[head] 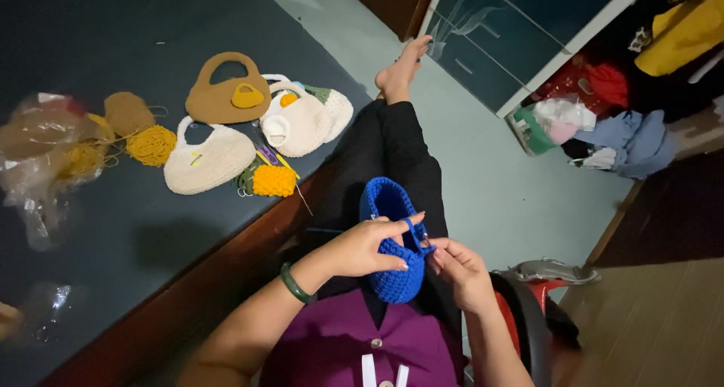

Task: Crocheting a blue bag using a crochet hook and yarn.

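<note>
Near the lower centre of the frame, a blue crocheted bag (394, 240) is held over the lap. It is gripped by the left hand (369, 249), fingers curled around its side and the forefinger stretched across its rim. Just beside it, the right hand (457, 268) is pinched on a thin hook at the bag's edge. At the upper left, a brown crocheted bag (222, 93), cream bags (207, 161) and yellow yarn (151, 144) are laid on the dark table (136, 229).

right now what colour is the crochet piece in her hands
Bright blue crochet piece, best seen in the head view.
</note>
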